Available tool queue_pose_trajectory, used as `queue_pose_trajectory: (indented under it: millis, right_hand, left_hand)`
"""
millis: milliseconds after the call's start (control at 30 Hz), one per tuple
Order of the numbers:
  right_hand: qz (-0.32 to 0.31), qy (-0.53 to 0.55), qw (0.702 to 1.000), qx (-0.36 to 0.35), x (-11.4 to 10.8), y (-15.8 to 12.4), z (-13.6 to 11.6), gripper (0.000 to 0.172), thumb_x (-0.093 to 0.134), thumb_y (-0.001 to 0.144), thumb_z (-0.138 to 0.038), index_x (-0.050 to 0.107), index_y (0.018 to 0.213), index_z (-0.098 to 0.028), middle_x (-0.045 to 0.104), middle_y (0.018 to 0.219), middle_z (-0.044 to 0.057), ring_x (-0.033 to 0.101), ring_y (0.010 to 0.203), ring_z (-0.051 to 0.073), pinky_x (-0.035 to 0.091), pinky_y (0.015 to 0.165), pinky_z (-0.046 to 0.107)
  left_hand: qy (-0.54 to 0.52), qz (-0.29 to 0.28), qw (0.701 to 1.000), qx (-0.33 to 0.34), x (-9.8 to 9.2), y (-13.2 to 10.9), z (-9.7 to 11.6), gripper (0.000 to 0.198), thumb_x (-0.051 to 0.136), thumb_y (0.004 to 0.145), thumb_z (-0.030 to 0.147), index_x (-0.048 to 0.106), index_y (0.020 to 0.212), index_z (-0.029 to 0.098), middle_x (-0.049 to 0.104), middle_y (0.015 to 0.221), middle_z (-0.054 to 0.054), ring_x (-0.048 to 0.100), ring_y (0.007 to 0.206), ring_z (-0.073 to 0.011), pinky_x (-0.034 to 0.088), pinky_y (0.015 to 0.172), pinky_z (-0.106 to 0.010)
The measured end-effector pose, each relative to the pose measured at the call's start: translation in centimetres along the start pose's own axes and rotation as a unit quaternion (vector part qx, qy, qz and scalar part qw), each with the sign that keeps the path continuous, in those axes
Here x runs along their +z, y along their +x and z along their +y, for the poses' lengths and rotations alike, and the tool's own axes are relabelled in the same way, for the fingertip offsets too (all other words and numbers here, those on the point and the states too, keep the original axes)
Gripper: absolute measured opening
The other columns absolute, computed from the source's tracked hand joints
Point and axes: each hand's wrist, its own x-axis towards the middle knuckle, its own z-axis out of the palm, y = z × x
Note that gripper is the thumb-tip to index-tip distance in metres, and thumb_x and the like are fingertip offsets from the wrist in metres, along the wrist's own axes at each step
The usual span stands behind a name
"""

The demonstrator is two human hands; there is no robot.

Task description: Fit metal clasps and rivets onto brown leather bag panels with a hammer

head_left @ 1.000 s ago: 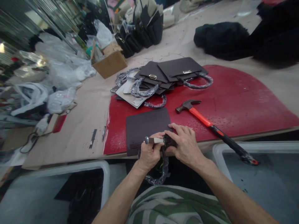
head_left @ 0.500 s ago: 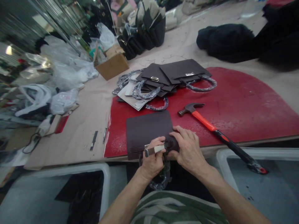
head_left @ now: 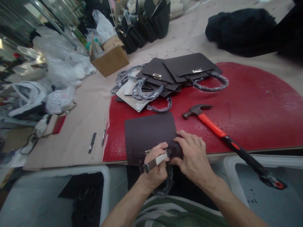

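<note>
A dark brown leather bag panel (head_left: 148, 134) lies on the red mat (head_left: 248, 107) at the table's near edge. Its plastic-wrapped handle (head_left: 165, 186) hangs over the edge below my hands. My left hand (head_left: 155, 170) is closed around a small tool with a white and metal grip (head_left: 153, 163), whose tip rests at the panel's near strap. My right hand (head_left: 193, 157) presses down on the panel's right near corner, fingers curled over the strap.
A hammer (head_left: 224, 135) with an orange and black handle lies on the mat to the right. A pile of similar bag panels (head_left: 175, 74) sits behind. A cardboard box (head_left: 110, 60), plastic bags (head_left: 59, 72) and dark fabric (head_left: 241, 30) stand farther off. Grey bins (head_left: 267, 186) flank my body.
My left hand has tilted the tool, so its butt end now points down towards me. Both hands stay on the panel's near edge; the view has shifted slightly.
</note>
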Motion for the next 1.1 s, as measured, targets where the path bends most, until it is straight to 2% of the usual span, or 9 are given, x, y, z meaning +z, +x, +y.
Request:
queue_pose_trajectory:
  millis: [267, 533, 867, 933, 1000, 1067, 1100]
  right_hand:
    - [-0.001, 0.0, 1.0, 0.006, -0.1, 0.1, -0.1, 0.047, 0.077, 0.071, -0.021, 0.058, 0.114, -0.02, 0.054, 0.139, 0.012, 0.046, 0.121, 0.034, 0.032, 0.103, 0.05]
    - [-0.003, 0.006, 1.0, 0.007, -0.2, 0.2, -0.1, 0.049, 0.08, 0.069, -0.022, 0.059, 0.113, -0.02, 0.053, 0.139, 0.011, 0.046, 0.121, 0.034, 0.033, 0.101, 0.049]
    - [-0.003, 0.036, 0.999, -0.015, -0.3, 0.1, 0.3, 0.043, 0.073, 0.073, -0.023, 0.059, 0.113, -0.02, 0.053, 0.137, 0.011, 0.048, 0.119, 0.033, 0.035, 0.1, 0.05]
    - [0.023, 0.066, 0.997, -0.036, -0.9, 0.0, 1.1, 0.036, 0.068, 0.079, -0.026, 0.059, 0.113, -0.02, 0.055, 0.134, 0.012, 0.049, 0.12, 0.032, 0.038, 0.1, 0.049]
    - [0.081, 0.06, 0.994, -0.041, -2.1, -0.1, 2.5, 0.029, 0.061, 0.086, -0.029, 0.059, 0.113, -0.018, 0.059, 0.127, 0.013, 0.051, 0.118, 0.03, 0.04, 0.099, 0.047]
    - [0.135, -0.01, 0.991, -0.014, -3.8, -0.3, 4.2, 0.03, 0.056, 0.089, -0.033, 0.058, 0.113, -0.016, 0.06, 0.121, 0.016, 0.053, 0.114, 0.032, 0.043, 0.096, 0.047]
    - [0.141, -0.061, 0.988, 0.01, -4.7, -0.5, 5.2, 0.031, 0.054, 0.089, -0.035, 0.058, 0.113, -0.015, 0.06, 0.118, 0.018, 0.054, 0.11, 0.033, 0.044, 0.093, 0.048]
  left_hand:
    - [0.001, -0.034, 0.999, -0.012, -0.4, 0.3, 0.0, 0.021, 0.049, 0.092, 0.006, 0.055, 0.107, 0.02, 0.066, 0.12, -0.012, 0.064, 0.117, -0.0233, 0.058, 0.099, -0.045]
    - [0.011, -0.048, 0.999, 0.012, -0.5, 1.8, 0.4, 0.023, 0.051, 0.093, 0.009, 0.053, 0.114, 0.019, 0.067, 0.113, -0.012, 0.066, 0.111, -0.0216, 0.059, 0.096, -0.041]
    - [0.01, -0.058, 0.998, -0.009, -0.3, 2.4, 0.7, 0.016, 0.053, 0.092, 0.012, 0.057, 0.106, 0.02, 0.069, 0.11, -0.01, 0.068, 0.107, -0.0209, 0.058, 0.095, -0.038]
    - [0.005, -0.062, 0.998, -0.02, -0.2, 2.5, 0.8, 0.015, 0.053, 0.091, 0.012, 0.058, 0.104, 0.02, 0.069, 0.109, -0.009, 0.068, 0.107, -0.0208, 0.058, 0.095, -0.037]
    - [-0.006, -0.059, 0.998, -0.033, 0.0, 2.5, 0.9, 0.015, 0.053, 0.091, 0.012, 0.058, 0.103, 0.02, 0.069, 0.109, -0.01, 0.068, 0.106, -0.0208, 0.058, 0.094, -0.036]
    - [-0.018, -0.051, 0.998, -0.033, 0.1, 2.5, 0.9, 0.014, 0.053, 0.09, 0.012, 0.058, 0.102, 0.019, 0.069, 0.108, -0.009, 0.069, 0.105, -0.0207, 0.058, 0.093, -0.035]
    - [-0.023, -0.048, 0.998, -0.03, 0.1, 2.5, 0.8, 0.013, 0.053, 0.09, 0.012, 0.058, 0.1, 0.019, 0.07, 0.107, -0.009, 0.069, 0.104, -0.0204, 0.058, 0.093, -0.035]
